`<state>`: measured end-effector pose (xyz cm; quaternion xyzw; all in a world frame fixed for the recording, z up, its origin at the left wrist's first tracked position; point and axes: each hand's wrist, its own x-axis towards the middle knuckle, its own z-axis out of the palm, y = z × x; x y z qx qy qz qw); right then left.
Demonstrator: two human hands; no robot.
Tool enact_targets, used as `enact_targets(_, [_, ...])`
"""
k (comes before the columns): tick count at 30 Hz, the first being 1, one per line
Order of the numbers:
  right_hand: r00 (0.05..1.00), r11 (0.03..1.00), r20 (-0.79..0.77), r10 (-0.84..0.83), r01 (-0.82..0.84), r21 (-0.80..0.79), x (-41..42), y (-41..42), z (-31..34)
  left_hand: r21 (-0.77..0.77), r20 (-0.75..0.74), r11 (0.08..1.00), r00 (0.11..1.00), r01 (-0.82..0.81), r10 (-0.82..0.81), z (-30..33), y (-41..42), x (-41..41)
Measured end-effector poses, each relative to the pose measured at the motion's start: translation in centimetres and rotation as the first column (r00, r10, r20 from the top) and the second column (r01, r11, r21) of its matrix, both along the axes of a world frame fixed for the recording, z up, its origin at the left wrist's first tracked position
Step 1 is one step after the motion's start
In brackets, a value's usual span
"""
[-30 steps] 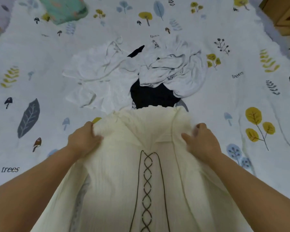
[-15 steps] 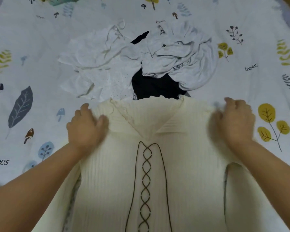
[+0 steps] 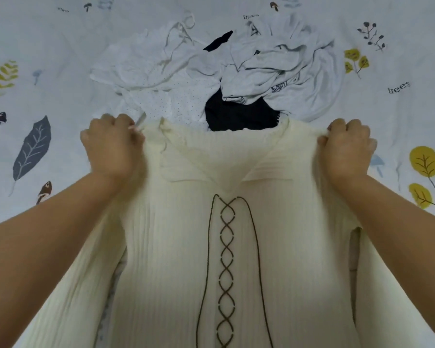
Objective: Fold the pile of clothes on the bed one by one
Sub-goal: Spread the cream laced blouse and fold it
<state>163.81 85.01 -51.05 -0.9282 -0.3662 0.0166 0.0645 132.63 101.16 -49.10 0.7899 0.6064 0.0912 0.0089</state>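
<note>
A cream ribbed knit top (image 3: 176, 247) with a collar and dark criss-cross lacing down its front is stretched out before me, front side up. My left hand (image 3: 111, 144) grips its left shoulder with curled fingers. My right hand (image 3: 347, 144) grips the right shoulder the same way. The top is pulled taut between them. Beyond its collar lies the pile: white garments (image 3: 281, 66), a dotted white piece (image 3: 158, 96) and a black garment (image 3: 239, 114), all crumpled together.
The bed sheet (image 3: 48, 71) is pale with printed leaves, mushrooms and the word "trees". It lies open to the left and right of the pile and of the top's shoulders.
Both hands moved outward along the top's shoulders and closed on the fabric, spreading the garment wider. The view has tilted down and closer to the pile.
</note>
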Motion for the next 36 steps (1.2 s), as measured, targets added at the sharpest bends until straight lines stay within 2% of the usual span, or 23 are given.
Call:
enact_targets(2, [0.999, 1.000, -0.044, 0.023, -0.022, 0.021, -2.3, -0.4, 0.5, 0.087, -0.097, 0.978, 0.978, 0.191, -0.183, -1.1, -2.0, 0.0])
enact_targets(4, [0.986, 0.986, -0.039, 0.164, -0.163, 0.040, -5.8, -2.2, 0.5, 0.151, -0.108, 0.918, 0.930, 0.365, -0.352, -2.2, -5.6, -0.3])
enact_targets(5, [0.968, 0.968, -0.028, 0.249, -0.247, 0.041, -7.7, -3.5, 0.1, 0.130, -0.105, 0.901, 0.910, 0.413, -0.401, -2.9, -7.8, -0.6])
enact_targets(7, [0.921, 0.920, 0.010, 0.390, -0.389, -0.043, -10.6, -6.6, -1.4, -0.026, -0.144, 0.866, 0.855, 0.500, -0.498, -4.4, -12.1, -2.0])
enact_targets(10, [0.883, 0.847, -0.092, 0.461, -0.469, -0.251, -11.4, -10.5, -3.9, -0.218, -0.215, 0.810, 0.783, 0.544, -0.584, -6.8, -14.6, -4.8])
enact_targets(14, [0.909, 0.850, -0.155, 0.387, -0.417, -0.322, -10.9, -11.8, -3.4, -0.263, -0.237, 0.844, 0.817, 0.467, -0.526, -7.0, -14.6, -4.9])
enact_targets(16, [0.919, 0.861, -0.244, 0.309, -0.380, -0.338, -12.1, -11.5, -1.9, -0.276, -0.206, 0.861, 0.849, 0.427, -0.487, -6.3, -15.3, -4.4])
enact_targets(19, [0.888, 0.901, -0.377, 0.263, -0.366, -0.233, -15.4, -12.0, -0.2, -0.330, -0.089, 0.851, 0.884, 0.409, -0.459, -4.3, -17.1, -4.4])
enact_targets(22, [0.889, 0.904, -0.305, 0.342, -0.400, -0.151, -19.3, -14.1, -0.1, -0.296, 0.042, 0.849, 0.893, 0.439, -0.447, -2.6, -19.7, -6.2])
enact_targets(23, [0.904, 0.915, -0.280, 0.322, -0.373, -0.152, -20.3, -14.8, -0.1, -0.277, 0.073, 0.857, 0.899, 0.435, -0.432, -2.1, -20.5, -7.0])
enact_targets(26, [0.923, 0.930, -0.357, 0.142, -0.248, -0.272, -21.8, -16.9, 0.6, -0.274, 0.202, 0.874, 0.912, 0.402, -0.356, -1.5, -23.3, -8.5])
enact_targets(29, [0.900, 0.927, -0.424, 0.096, -0.236, -0.290, -21.6, -17.8, 1.0, -0.322, 0.239, 0.865, 0.917, 0.385, -0.319, -1.8, -25.6, -8.2])
enact_targets(31, [0.870, 0.953, -0.488, 0.078, -0.209, -0.221, -21.2, -17.4, 1.7, -0.311, 0.252, 0.873, 0.918, 0.376, -0.306, -2.2, -26.3, -7.8])
enact_targets(33, [0.852, 0.998, -0.521, 0.045, -0.066, -0.021, -20.2, -16.1, 2.4, -0.258, 0.229, 0.900, 0.927, 0.351, -0.296, -2.2, -26.2, -7.8])
enact_targets(36, [0.789, 0.951, -0.614, 0.031, 0.166, 0.262, -18.1, -13.0, 3.7, -0.165, 0.166, 0.958, 0.964, 0.234, -0.207, -1.7, -24.9, -9.2])
